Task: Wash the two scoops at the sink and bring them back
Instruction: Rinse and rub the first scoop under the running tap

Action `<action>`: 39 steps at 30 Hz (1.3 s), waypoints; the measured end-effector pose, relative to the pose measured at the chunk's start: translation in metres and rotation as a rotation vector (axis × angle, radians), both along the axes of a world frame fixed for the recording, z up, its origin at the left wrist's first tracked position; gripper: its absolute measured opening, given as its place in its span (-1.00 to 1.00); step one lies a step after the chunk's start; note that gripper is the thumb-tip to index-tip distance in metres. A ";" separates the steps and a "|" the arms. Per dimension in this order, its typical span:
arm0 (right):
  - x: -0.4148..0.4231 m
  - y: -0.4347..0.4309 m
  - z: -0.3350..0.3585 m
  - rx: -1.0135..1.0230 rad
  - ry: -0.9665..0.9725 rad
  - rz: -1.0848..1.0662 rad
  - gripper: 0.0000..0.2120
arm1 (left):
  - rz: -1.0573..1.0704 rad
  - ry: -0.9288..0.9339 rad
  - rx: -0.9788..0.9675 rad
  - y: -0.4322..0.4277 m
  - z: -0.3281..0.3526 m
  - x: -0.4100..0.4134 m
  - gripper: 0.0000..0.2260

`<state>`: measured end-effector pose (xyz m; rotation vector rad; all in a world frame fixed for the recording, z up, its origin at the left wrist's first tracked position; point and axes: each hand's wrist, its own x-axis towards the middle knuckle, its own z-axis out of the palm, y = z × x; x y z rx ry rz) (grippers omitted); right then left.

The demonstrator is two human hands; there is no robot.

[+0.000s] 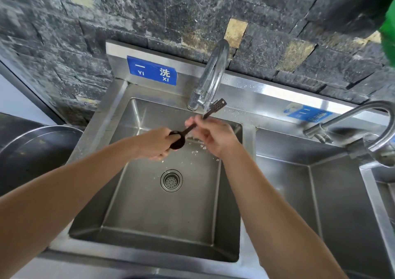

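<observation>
Rinsing looks to be the step in hand: I have one dark scoop (179, 143) over the far half of the left sink basin (102, 129), just under the spout of the curved tap (213, 73), with droplets scattered in the air below it. My left hand (156, 144) grips the bowl end, curled round it with the thumb across the top. My right hand (213, 137) pinches the long thin handle partway along, fingers (192, 121) closed narrowly on it. The perforated handle tip sticks out to the far right beyond them. I see only this one scoop; whether a second sits nested in it I cannot tell.

It reads as light, stiff plastic, and it is wet, so I judge it slippery, and the thin handle could twist in a pinch. The bowl is the surer place to hold, the handle the place to steer from. A drop would likely land near the strainer (171, 180) and break nothing. A second basin (299, 182) lies to the right.
</observation>
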<state>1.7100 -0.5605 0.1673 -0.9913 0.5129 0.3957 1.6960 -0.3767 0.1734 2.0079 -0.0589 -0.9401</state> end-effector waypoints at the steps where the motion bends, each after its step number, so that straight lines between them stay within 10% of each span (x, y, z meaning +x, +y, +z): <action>1: 0.002 -0.002 -0.002 0.045 0.024 -0.100 -0.83 | -0.010 0.004 0.002 0.001 0.000 0.000 -0.68; 39: 0.007 -0.020 0.013 -0.114 -0.015 0.091 -0.80 | 0.007 0.178 -0.098 0.096 -0.015 0.015 -0.67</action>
